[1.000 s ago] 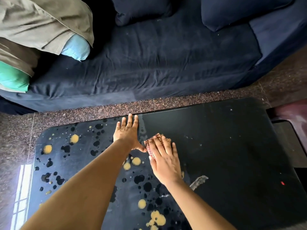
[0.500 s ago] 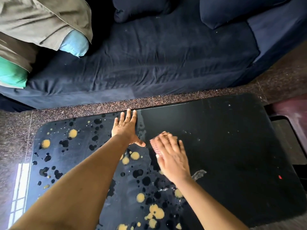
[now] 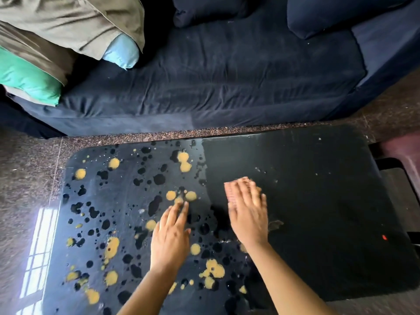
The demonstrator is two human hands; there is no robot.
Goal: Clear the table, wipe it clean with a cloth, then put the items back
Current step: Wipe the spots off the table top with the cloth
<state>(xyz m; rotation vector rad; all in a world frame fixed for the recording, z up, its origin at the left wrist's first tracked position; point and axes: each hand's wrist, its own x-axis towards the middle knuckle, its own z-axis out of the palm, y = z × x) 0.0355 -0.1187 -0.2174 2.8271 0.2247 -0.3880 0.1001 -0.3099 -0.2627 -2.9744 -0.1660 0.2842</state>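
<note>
A black glossy table fills the lower part of the head view. Its left half is speckled with yellow and dark spots; its right half looks dull and plain. My right hand lies flat with straight fingers, pressing a small pinkish cloth onto the tabletop near the middle. Only the cloth's far and left edges show past my fingers. My left hand rests flat on the spotted half, fingers straight, a little left of the right hand.
A dark blue sofa runs along the far side of the table, with a strip of speckled floor between. Olive, green and light blue cushions are piled at the sofa's left end. A dark stand sits past the table's right edge.
My left hand has pulled back from the table's far edge toward me. My right hand has slid the cloth to the right. The camera view has shifted.
</note>
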